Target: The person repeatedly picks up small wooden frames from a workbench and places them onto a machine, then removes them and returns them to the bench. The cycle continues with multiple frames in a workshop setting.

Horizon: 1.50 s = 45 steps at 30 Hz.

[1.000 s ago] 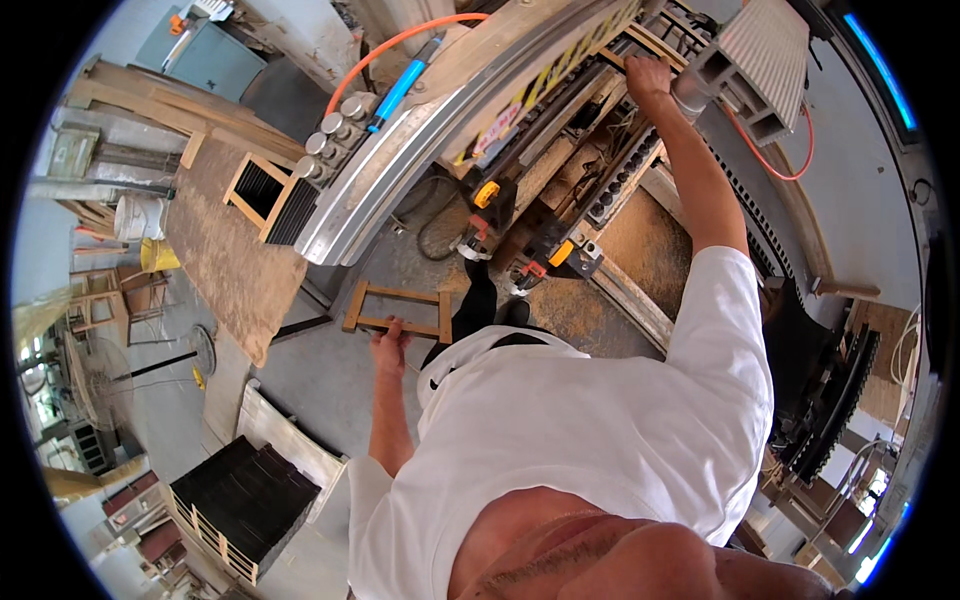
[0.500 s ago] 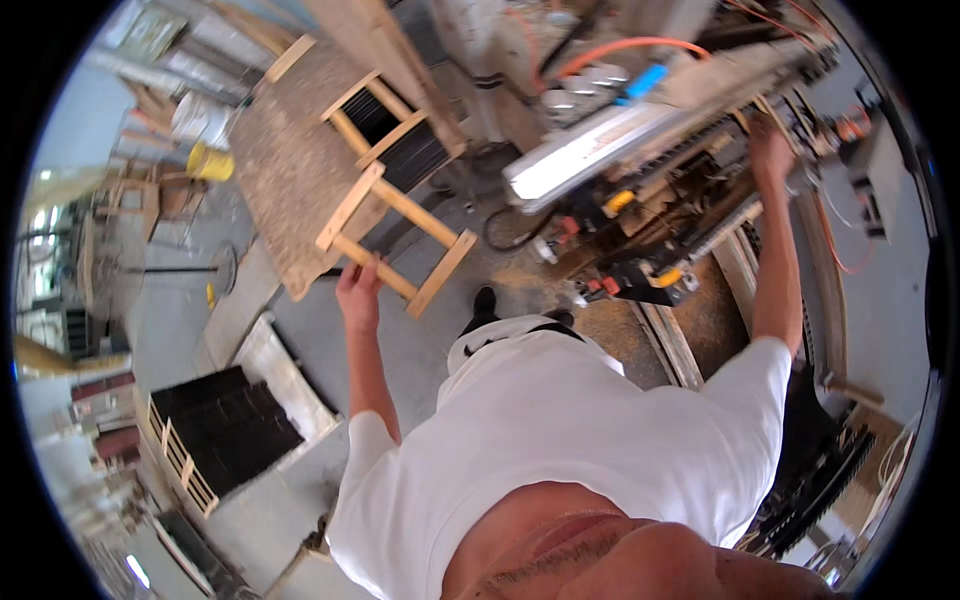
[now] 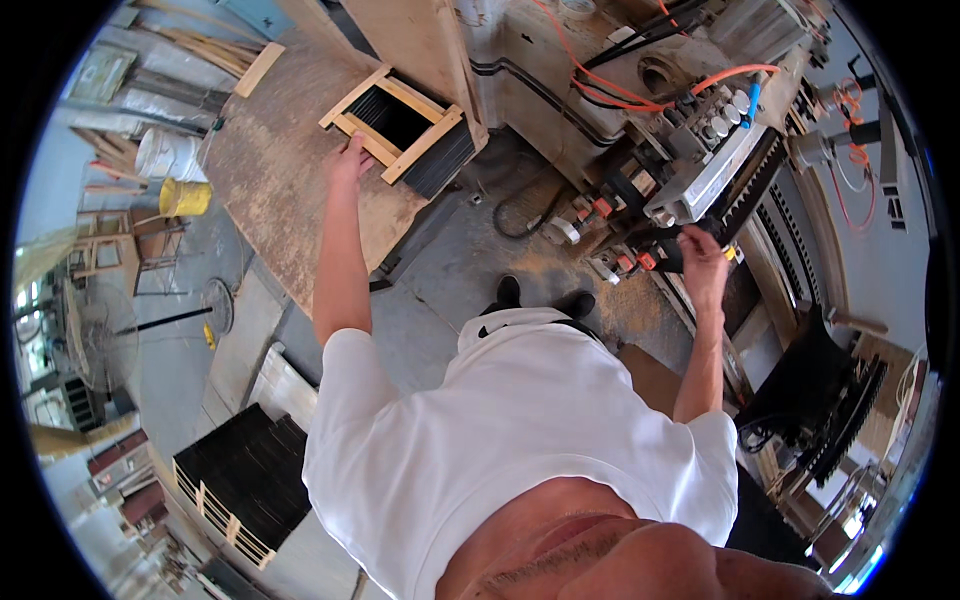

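Note:
A small rectangular wooden frame point(image 3: 398, 122) with two rails and two crosspieces lies on top of a stack of dark, thin-edged pieces point(image 3: 440, 160) on the brown worktable. My left hand point(image 3: 347, 162) grips the frame's near rail, fingers and thumb around its edge. At the right, my right hand point(image 3: 703, 255) is closed beside the machine's dark toothed rail point(image 3: 752, 180). Its fingers are curled in, and whatever they hold is hidden. The machine point(image 3: 690, 185) has silver cylinders, a bright metal cover and red-and-black clamp parts.
Sawdust covers the worktable point(image 3: 265, 180); a loose wooden strip point(image 3: 259, 69) lies at its far edge. A yellow bucket point(image 3: 185, 197) and a fan point(image 3: 218, 305) stand left. Another dark stack point(image 3: 245, 465) with wooden frames sits lower left. Orange hoses point(image 3: 735, 72) loop over the machine.
My left hand has carried the wooden frame up and away from me onto the stack. My right hand has come back toward me from the machine's far right end. The view has shifted.

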Available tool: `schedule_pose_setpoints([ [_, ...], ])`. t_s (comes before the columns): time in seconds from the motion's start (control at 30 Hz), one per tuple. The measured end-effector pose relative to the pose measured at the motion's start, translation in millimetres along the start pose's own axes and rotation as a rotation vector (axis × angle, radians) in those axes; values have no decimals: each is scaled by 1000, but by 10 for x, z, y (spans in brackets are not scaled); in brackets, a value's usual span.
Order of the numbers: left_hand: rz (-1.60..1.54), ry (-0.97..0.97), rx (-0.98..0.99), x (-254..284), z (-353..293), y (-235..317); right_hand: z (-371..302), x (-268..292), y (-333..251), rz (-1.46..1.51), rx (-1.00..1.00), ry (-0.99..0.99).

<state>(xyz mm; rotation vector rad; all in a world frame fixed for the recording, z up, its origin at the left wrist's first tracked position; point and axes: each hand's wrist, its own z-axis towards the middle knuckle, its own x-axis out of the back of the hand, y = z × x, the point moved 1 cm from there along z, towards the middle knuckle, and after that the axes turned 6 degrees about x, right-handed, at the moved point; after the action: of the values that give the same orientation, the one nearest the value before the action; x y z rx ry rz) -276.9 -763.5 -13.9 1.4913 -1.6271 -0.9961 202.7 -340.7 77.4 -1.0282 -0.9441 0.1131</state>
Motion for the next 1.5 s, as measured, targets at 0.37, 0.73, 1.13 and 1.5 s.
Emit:
schedule_pose_setpoints([
  [0.37, 1160, 131, -1045, -842, -936, 201, -1134, -485, 507, -125, -278, -94],
  [0.73, 1275, -30, -891, -1187, -128, 231, -1063, -338, 561, -276, -401, 69],
  [1.13, 1633, 634, -1094, -1736, 431, -22, -1512, 2154, -1020, -1011, 283, 751],
  [1.5, 892, -617, -870, -3113, -1373, -1252, -3096, 4048, -1698, -1520, -759, 726],
])
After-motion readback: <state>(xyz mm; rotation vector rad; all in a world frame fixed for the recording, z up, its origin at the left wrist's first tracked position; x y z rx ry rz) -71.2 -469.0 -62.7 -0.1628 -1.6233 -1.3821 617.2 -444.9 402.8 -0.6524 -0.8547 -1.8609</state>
